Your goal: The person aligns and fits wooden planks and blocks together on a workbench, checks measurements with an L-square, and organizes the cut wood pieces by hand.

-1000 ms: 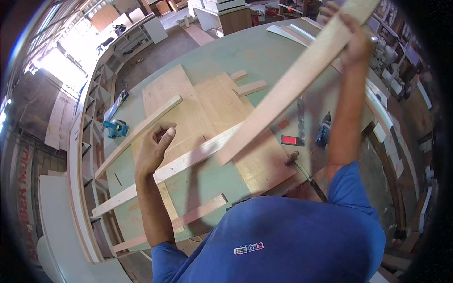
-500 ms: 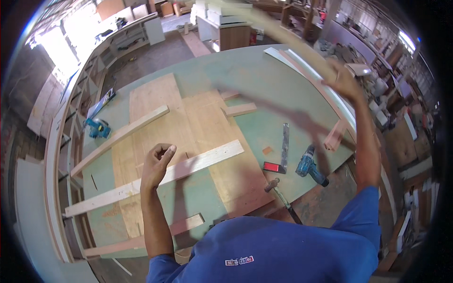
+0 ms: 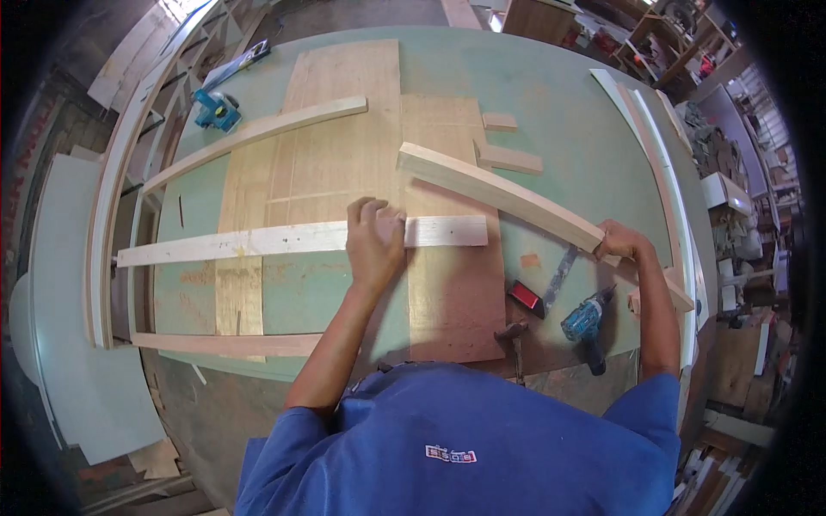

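My left hand (image 3: pixel 375 241) presses down on a long pale wooden slat (image 3: pixel 258 242) lying across plywood sheets (image 3: pixel 344 146) on the green workbench (image 3: pixel 551 95). My right hand (image 3: pixel 621 243) grips the near end of a thick pale wooden board (image 3: pixel 495 193), which slants up and left over the plywood, its far end near the middle of the bench. A second slat (image 3: pixel 258 132) lies farther back and a third (image 3: pixel 228 344) runs along the near edge.
A teal cordless drill (image 3: pixel 587 322), a hammer (image 3: pixel 514 340), a red-handled square (image 3: pixel 542 288) and small wood blocks (image 3: pixel 509 157) lie at the right. A teal power tool (image 3: pixel 215 107) sits at the back left. Curved white strips (image 3: pixel 662 163) line the right edge.
My right hand has swung the thick board down from overhead to just above the plywood. My left hand has moved onto the middle slat and now presses on it.
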The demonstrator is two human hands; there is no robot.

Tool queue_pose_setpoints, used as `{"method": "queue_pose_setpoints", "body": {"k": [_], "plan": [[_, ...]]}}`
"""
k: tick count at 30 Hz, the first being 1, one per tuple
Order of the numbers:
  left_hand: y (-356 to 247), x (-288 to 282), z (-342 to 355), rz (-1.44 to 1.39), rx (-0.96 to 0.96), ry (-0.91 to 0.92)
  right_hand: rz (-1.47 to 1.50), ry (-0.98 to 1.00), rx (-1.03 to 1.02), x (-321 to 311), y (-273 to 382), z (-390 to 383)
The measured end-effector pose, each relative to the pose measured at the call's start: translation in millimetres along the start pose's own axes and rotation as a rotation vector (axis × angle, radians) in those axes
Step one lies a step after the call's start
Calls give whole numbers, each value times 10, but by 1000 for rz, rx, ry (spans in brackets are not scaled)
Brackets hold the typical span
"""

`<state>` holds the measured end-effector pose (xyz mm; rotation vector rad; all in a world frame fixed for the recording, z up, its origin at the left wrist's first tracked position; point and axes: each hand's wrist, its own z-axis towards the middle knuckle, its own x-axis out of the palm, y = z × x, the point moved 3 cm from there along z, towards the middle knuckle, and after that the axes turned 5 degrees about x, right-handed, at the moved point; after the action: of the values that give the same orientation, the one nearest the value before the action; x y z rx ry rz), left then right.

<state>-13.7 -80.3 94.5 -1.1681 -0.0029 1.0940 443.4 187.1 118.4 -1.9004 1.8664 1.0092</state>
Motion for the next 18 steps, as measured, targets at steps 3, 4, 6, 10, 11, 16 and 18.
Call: {"method": "queue_pose_setpoints", "body": {"k": [3, 4, 6, 10, 11, 16, 18], "plan": [[-100, 199, -23, 42, 48, -87, -25, -58, 43, 92, -213, 364], [-95, 188, -53, 77, 27, -100, -58, -21, 29, 81, 80, 388], [-219, 309, -88, 125, 177, -83, -83, 16, 42, 103, 55, 528], [-37, 742, -54, 75, 220, -12, 115, 276, -35, 200, -201, 881], [73, 798, -38, 94, 206, 39, 157, 280, -12, 203, -55, 876], [301, 1272, 43, 271, 372, 286, 184, 234, -27, 174, 356, 924], [369, 1494, 42, 260, 403, 396, 184, 231, -46, 169, 377, 1061]]}}
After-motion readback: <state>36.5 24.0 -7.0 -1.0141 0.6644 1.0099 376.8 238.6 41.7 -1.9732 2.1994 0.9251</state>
